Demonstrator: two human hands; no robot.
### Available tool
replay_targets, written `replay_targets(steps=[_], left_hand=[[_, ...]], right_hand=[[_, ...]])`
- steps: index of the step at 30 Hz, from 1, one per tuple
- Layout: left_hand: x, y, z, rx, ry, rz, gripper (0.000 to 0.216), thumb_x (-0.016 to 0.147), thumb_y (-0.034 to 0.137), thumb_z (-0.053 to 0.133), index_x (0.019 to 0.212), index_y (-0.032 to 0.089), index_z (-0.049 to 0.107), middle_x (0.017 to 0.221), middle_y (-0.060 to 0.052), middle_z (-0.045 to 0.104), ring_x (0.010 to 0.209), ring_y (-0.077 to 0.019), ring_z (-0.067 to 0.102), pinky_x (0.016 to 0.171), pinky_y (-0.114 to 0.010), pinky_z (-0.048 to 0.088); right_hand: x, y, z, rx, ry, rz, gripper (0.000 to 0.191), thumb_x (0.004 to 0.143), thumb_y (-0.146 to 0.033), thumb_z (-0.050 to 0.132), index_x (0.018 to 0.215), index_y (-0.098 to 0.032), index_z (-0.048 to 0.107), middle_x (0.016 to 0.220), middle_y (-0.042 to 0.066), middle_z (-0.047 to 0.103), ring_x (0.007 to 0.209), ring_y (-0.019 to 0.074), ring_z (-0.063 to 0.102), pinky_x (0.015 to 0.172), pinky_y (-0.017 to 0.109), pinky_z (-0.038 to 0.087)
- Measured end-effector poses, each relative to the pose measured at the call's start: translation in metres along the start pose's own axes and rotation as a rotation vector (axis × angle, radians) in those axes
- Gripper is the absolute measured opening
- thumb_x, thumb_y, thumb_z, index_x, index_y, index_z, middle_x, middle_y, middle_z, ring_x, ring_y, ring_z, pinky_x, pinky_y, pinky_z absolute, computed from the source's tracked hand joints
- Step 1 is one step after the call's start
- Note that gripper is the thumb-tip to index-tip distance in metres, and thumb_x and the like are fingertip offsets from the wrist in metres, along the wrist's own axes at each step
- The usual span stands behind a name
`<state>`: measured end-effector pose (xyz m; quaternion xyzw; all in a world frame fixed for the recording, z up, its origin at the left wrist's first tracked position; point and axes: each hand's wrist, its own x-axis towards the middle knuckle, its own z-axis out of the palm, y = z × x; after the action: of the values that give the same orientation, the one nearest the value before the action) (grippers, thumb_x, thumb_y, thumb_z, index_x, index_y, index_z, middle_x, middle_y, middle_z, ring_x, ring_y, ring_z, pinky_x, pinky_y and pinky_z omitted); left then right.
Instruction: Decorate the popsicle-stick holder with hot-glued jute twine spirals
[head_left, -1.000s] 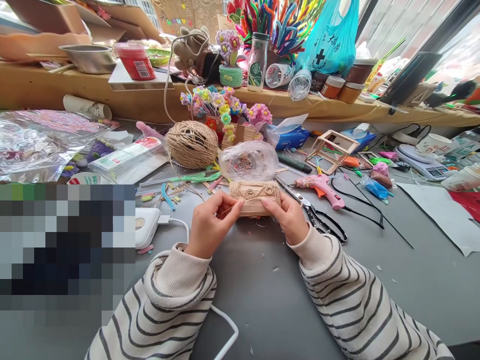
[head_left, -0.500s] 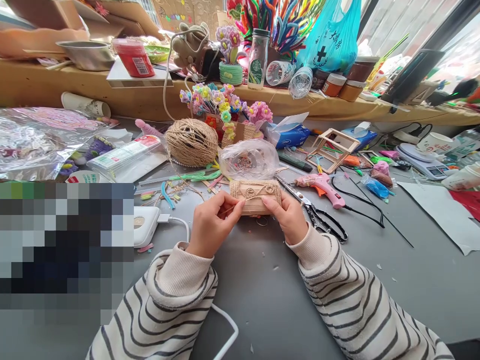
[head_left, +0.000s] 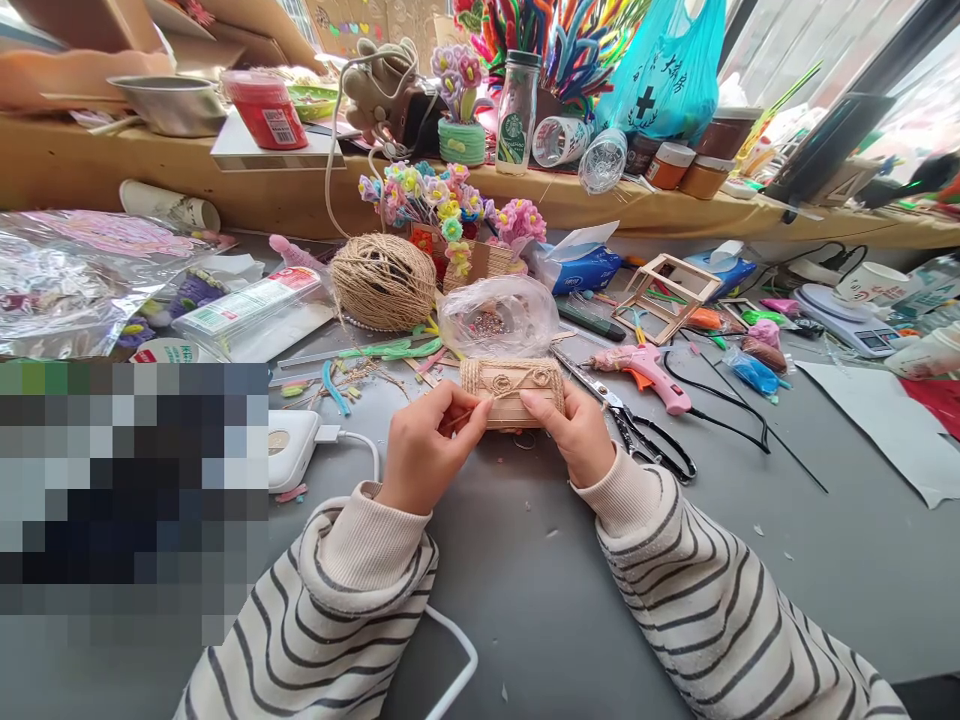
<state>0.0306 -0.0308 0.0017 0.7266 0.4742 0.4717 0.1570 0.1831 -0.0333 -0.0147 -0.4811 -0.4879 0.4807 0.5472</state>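
A small wooden box (head_left: 513, 392) wrapped in jute twine, with twine curls on its face, stands on the grey table (head_left: 525, 580) in front of me. My left hand (head_left: 431, 445) pinches a strand of twine at the box's left end, fingers closed. My right hand (head_left: 576, 432) grips the box's right end, thumb on the front. Both sleeves are cream with dark stripes.
Behind the box lie a clear plastic bag (head_left: 496, 315) and a ball of jute twine (head_left: 384, 282). Scissors (head_left: 634, 430) and a pink glue gun (head_left: 645, 372) lie to the right. A white power bank (head_left: 291, 450) with cable sits left. Pipe-cleaner flowers (head_left: 442, 205) and a cluttered shelf stand beyond.
Both hands and the box keep almost the same place; the view has shifted slightly downward and the left fingers have crept a little toward the box.
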Motion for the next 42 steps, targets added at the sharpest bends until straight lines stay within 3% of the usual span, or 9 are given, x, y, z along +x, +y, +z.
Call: replay_targets(steps=[14,21,27,30,33,38,42], left_hand=[[-0.002,-0.003,0.002,-0.012,-0.006,0.007,0.012,0.073,0.023,0.056,0.064,0.016,0.051,0.046,0.008,0.041,0.040,-0.0035,0.034,0.042,-0.015,0.032],[-0.001,0.000,0.001,-0.066,-0.023,-0.025,0.008,0.075,0.024,0.054,0.078,0.018,0.050,0.047,0.009,0.034,0.040,-0.0045,0.031,0.041,-0.016,0.031],[-0.001,-0.001,0.000,-0.101,0.012,-0.076,0.013,0.075,0.025,0.052,0.085,0.019,0.048,0.052,0.007,0.041,0.044,-0.0062,0.037,0.045,-0.018,0.034],[0.000,-0.003,0.000,-0.078,0.065,-0.071,0.023,0.072,0.027,0.056,0.091,0.019,0.047,0.068,0.003,0.048,0.055,-0.0082,0.044,0.054,-0.021,0.040],[0.001,-0.005,0.001,-0.051,0.101,-0.073,0.037,0.066,0.031,0.062,0.097,0.018,0.046,0.092,-0.004,0.050,0.081,-0.0147,0.051,0.067,-0.027,0.044],[0.001,-0.008,0.004,-0.221,-0.054,-0.156,0.058,0.065,0.033,0.064,0.114,0.022,0.034,0.119,-0.010,0.043,0.112,-0.0224,0.043,0.089,-0.038,0.040],[0.002,-0.010,0.008,-0.332,-0.154,-0.289,0.061,0.068,0.035,0.060,0.118,0.021,0.028,0.121,-0.012,0.043,0.114,-0.0235,0.043,0.093,-0.041,0.037]], right_hand=[[-0.001,-0.001,0.001,0.037,0.006,0.008,0.033,0.068,-0.036,0.060,0.095,-0.017,0.058,0.093,0.005,0.066,0.084,0.0193,0.061,0.075,0.031,0.048],[-0.001,0.000,0.001,0.026,0.007,-0.001,0.034,0.069,-0.036,0.060,0.096,-0.016,0.058,0.095,0.005,0.065,0.087,0.0197,0.060,0.077,0.031,0.047],[0.000,0.000,0.000,0.009,0.018,-0.003,0.035,0.068,-0.036,0.060,0.097,-0.016,0.058,0.097,0.005,0.065,0.090,0.0201,0.059,0.079,0.032,0.046],[0.000,-0.001,0.000,0.012,0.019,0.001,0.035,0.068,-0.036,0.060,0.096,-0.016,0.058,0.097,0.005,0.065,0.090,0.0201,0.059,0.079,0.032,0.046],[-0.001,-0.001,0.001,0.024,0.014,0.003,0.034,0.068,-0.036,0.060,0.096,-0.016,0.058,0.097,0.005,0.065,0.090,0.0199,0.059,0.079,0.032,0.047],[-0.001,0.001,0.001,0.031,0.012,0.014,0.036,0.068,-0.037,0.060,0.098,-0.017,0.059,0.097,0.005,0.065,0.089,0.0207,0.059,0.078,0.033,0.047],[-0.001,0.000,0.001,0.018,0.022,0.016,0.038,0.067,-0.039,0.061,0.098,-0.017,0.059,0.096,0.005,0.065,0.088,0.0213,0.060,0.077,0.033,0.048]])
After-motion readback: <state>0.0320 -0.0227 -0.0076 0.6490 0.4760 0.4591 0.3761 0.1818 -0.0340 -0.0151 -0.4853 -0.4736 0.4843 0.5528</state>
